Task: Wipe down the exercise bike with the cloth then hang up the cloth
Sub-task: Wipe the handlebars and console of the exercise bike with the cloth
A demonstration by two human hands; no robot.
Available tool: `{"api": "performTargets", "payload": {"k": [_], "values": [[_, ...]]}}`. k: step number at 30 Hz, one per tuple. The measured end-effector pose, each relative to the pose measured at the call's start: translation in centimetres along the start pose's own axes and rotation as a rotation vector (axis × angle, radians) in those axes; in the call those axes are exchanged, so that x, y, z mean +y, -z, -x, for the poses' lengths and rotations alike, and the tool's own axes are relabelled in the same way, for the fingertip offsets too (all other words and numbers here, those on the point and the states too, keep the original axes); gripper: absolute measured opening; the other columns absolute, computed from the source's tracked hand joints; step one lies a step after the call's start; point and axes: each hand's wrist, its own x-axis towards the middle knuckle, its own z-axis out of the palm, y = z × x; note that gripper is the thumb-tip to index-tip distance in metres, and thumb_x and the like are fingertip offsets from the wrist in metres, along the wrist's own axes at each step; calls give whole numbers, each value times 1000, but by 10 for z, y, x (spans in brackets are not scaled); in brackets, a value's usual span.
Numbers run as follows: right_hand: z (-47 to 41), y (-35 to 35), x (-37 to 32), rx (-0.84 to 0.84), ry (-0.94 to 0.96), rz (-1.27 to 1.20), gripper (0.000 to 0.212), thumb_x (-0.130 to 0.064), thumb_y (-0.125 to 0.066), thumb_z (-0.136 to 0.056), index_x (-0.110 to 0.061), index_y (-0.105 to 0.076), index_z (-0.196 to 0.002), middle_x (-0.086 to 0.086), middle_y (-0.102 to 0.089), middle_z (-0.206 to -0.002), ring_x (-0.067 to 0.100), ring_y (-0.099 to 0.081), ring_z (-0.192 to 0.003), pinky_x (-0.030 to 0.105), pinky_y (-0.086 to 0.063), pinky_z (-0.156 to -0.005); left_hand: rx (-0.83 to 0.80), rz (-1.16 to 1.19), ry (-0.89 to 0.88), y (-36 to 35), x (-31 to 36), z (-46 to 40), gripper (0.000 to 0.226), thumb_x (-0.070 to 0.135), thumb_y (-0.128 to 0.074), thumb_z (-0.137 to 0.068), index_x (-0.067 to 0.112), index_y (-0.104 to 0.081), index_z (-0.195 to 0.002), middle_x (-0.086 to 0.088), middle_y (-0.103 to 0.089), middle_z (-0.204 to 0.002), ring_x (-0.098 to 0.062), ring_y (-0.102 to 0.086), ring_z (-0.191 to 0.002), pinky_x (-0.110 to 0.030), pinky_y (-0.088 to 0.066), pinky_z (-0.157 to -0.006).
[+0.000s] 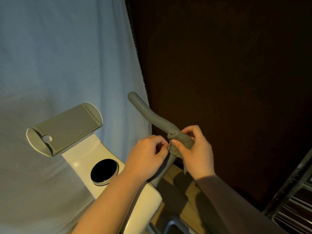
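Cloth [181, 143] sits wrapped around the exercise bike's grey handlebar [148, 114], where your right hand [197, 152] curls round it and your left hand [146, 156] pinches its edge beside it.

The cloth [181, 143] looks nubbly and matt — wrapped on a smooth, matt grey handlebar [148, 112]. The bike's white body [81, 159] is glossy plastic — its round black dial [104, 171] shinier still.

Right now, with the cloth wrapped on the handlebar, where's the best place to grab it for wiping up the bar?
Close the right hand around the cloth where it wraps the handlebar, coming from the right. The bar is round, so a wrapping grip should slide along it. The left hand pinches the loose edge.
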Motion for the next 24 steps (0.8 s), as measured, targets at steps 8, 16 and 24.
{"api": "performTargets", "payload": {"k": [8,16,24], "values": [[18,6,0,-99,172,205,43,-33,-55,-94,-41,-47,-135,-29,-35,-126,-9,-29,-116,14,-28,-94,-73,8,52,2,7,-20,15,29,-60,-89,19,-62,-78,6,-59,-70,-3,-53,-61,-20,-41,-55],[-22,1,-1,-123,206,146,24,-20,-68,-86,-27,-61,-107,-12,-49,-108,10,-49,-105,34,-45,-90,-18,291,209,-17,-2,-41,20,20,-53,-94,19,-51,-74,-2,-59,-72,-16,-55,-68,-33,-45,-67],[-37,-9,-9,-143,232,350,22,-28,-57,-91,-29,-50,-113,-8,-48,-111,13,-42,-106,36,-43,-89,-67,291,162,-19,-7,-39,14,20,-58,-91,21,-52,-79,6,-55,-72,-2,-47,-63,-14,-38,-58]]}}
